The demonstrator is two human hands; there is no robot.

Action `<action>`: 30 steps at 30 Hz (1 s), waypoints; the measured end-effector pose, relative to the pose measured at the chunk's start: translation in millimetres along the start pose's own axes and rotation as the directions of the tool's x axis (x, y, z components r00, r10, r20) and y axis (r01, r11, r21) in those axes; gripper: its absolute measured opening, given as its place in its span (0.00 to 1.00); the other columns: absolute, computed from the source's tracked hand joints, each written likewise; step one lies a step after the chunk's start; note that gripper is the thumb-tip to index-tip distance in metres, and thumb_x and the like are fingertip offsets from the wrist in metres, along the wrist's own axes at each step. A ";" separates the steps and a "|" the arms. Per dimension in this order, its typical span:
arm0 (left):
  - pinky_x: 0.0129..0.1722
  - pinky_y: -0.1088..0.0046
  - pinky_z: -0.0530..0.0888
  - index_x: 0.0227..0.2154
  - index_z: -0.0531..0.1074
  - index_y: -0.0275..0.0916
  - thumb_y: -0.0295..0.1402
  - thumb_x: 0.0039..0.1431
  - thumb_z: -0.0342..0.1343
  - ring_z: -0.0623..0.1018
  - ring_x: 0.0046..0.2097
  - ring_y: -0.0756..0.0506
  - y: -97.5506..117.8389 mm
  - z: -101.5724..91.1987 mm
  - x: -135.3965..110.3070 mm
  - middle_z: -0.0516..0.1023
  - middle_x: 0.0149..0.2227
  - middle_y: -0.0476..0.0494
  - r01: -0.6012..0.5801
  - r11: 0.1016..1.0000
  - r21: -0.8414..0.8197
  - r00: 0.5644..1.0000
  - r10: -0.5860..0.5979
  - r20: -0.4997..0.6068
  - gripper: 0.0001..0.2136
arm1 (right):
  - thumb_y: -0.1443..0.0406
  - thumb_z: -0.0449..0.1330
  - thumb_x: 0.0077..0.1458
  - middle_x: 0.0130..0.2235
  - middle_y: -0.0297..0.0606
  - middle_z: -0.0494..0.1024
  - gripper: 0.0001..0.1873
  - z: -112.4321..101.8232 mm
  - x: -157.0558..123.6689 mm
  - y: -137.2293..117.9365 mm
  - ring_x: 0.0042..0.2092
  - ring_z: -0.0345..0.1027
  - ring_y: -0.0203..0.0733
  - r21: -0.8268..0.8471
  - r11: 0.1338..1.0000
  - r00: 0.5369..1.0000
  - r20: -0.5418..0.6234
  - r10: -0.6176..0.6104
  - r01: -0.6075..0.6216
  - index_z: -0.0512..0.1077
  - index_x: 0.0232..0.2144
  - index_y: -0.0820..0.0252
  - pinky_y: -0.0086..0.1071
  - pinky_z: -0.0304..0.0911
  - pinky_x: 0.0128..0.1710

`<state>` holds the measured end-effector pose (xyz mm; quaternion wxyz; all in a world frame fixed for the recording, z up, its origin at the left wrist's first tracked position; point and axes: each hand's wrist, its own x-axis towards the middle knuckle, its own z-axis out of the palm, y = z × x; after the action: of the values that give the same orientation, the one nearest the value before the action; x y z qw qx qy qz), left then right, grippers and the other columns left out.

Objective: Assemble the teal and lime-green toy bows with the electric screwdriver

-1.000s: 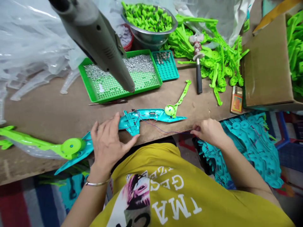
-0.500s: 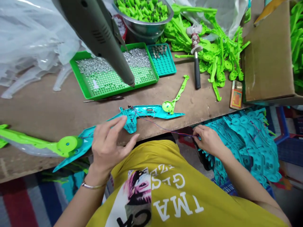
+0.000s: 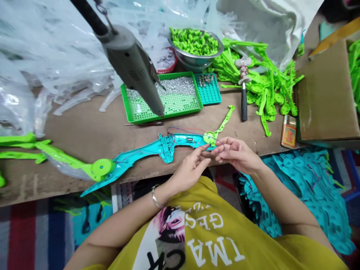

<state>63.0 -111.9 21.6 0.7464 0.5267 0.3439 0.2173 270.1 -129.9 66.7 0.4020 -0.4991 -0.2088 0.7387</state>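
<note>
The table carries it all. My yellow shirt shows upside-down white letters; I can read "TMA" and "GES". The long teal shell lies along the table's near edge. Behind it, a grey driver hangs above the green tray of screws. My right hand pinches the thin wire at the shell's right end, by the lime lever. My left hand has its fingertips there too; whether it grips, I cannot tell.
</note>
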 end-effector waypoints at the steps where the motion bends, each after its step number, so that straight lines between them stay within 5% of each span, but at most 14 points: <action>1: 0.51 0.67 0.79 0.63 0.67 0.36 0.38 0.67 0.55 0.82 0.49 0.45 0.0 1.9 6.1 0.81 0.52 0.36 -0.031 0.999 -0.037 0.999 0.030 -0.031 0.24 | 0.65 0.77 0.43 0.37 0.36 0.85 0.21 1.5 3.2 -0.4 0.32 0.80 0.35 -0.009 1.000 1.000 -0.009 0.001 -0.001 0.75 0.40 0.60 0.26 0.74 0.31; 5: 0.43 0.72 0.80 0.43 0.78 0.35 0.43 0.65 0.58 0.82 0.39 0.47 6.0 6.7 22.7 0.83 0.39 0.42 -0.059 0.995 -0.080 0.996 0.054 -0.069 0.15 | 0.61 0.77 0.44 0.25 0.27 0.80 0.22 4.4 15.2 -1.7 0.20 0.70 0.30 -0.075 0.997 0.999 -0.054 0.008 -0.012 0.74 0.39 0.58 0.21 0.60 0.17; 8: 0.32 0.76 0.79 0.38 0.78 0.34 0.47 0.63 0.60 0.78 0.30 0.51 7.6 8.9 29.2 0.81 0.32 0.45 -0.040 0.991 -0.129 0.992 0.024 -0.126 0.17 | 0.60 0.77 0.43 0.29 0.29 0.83 0.23 3.8 22.9 -5.0 0.16 0.62 0.25 -0.120 0.993 0.997 -0.074 -0.013 0.004 0.75 0.40 0.58 0.20 0.51 0.15; 13: 0.25 0.79 0.77 0.31 0.78 0.34 0.49 0.60 0.61 0.76 0.24 0.53 7.9 10.6 36.1 0.79 0.27 0.47 -0.003 0.994 -0.112 0.975 -0.022 -0.222 0.19 | 0.63 0.75 0.43 0.46 0.41 0.86 0.27 -5.0 32.9 -18.7 0.26 0.71 0.28 -0.228 0.971 0.995 -0.037 -0.087 0.077 0.75 0.47 0.58 0.23 0.61 0.22; 21: 0.23 0.78 0.77 0.32 0.76 0.35 0.45 0.62 0.60 0.78 0.24 0.52 9.9 8.0 48.3 0.79 0.27 0.47 0.036 0.997 -0.069 0.972 -0.051 -0.231 0.16 | 0.64 0.73 0.45 0.32 0.34 0.82 0.24 -12.3 51.0 -30.5 0.34 0.76 0.36 -0.469 0.865 0.982 0.031 -0.186 0.179 0.72 0.45 0.60 0.31 0.71 0.35; 24: 0.28 0.74 0.80 0.41 0.78 0.35 0.42 0.66 0.57 0.79 0.26 0.49 8.3 7.2 49.6 0.80 0.28 0.47 -0.034 0.994 0.104 0.971 0.058 -0.233 0.14 | 0.64 0.72 0.46 0.32 0.33 0.80 0.23 -19.4 61.1 -37.8 0.33 0.76 0.36 -0.535 0.818 0.976 0.063 -0.211 0.211 0.71 0.44 0.59 0.31 0.72 0.35; 26: 0.38 0.68 0.82 0.48 0.77 0.35 0.39 0.68 0.57 0.82 0.33 0.47 6.8 8.4 48.7 0.82 0.34 0.43 -0.165 0.910 0.381 0.936 0.266 -0.229 0.14 | 0.63 0.72 0.48 0.33 0.32 0.79 0.22 -29.0 69.3 -45.1 0.34 0.76 0.36 -0.566 0.789 0.969 0.083 -0.231 0.237 0.69 0.43 0.58 0.33 0.73 0.36; 28: 0.50 0.60 0.80 0.53 0.75 0.34 0.39 0.67 0.59 0.82 0.45 0.41 4.7 11.4 47.7 0.82 0.45 0.35 -0.267 0.688 0.674 0.868 0.475 -0.141 0.17 | 0.62 0.71 0.49 0.34 0.33 0.79 0.21 -41.2 78.1 -52.4 0.35 0.76 0.38 -0.613 0.740 0.959 0.127 -0.252 0.276 0.68 0.44 0.57 0.35 0.74 0.37; 30: 0.58 0.51 0.74 0.58 0.72 0.31 0.43 0.64 0.62 0.77 0.57 0.33 1.3 15.5 48.1 0.78 0.56 0.27 -0.258 0.441 0.860 0.830 0.557 -0.037 0.25 | 0.62 0.70 0.51 0.35 0.35 0.80 0.19 -53.3 86.6 -58.2 0.37 0.77 0.40 -0.686 0.651 0.943 0.185 -0.276 0.326 0.69 0.43 0.57 0.37 0.74 0.41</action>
<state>106.7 -88.2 12.4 0.2672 0.8384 0.3790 0.2864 325.3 -31.1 36.7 0.2893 -0.5491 -0.5685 0.5399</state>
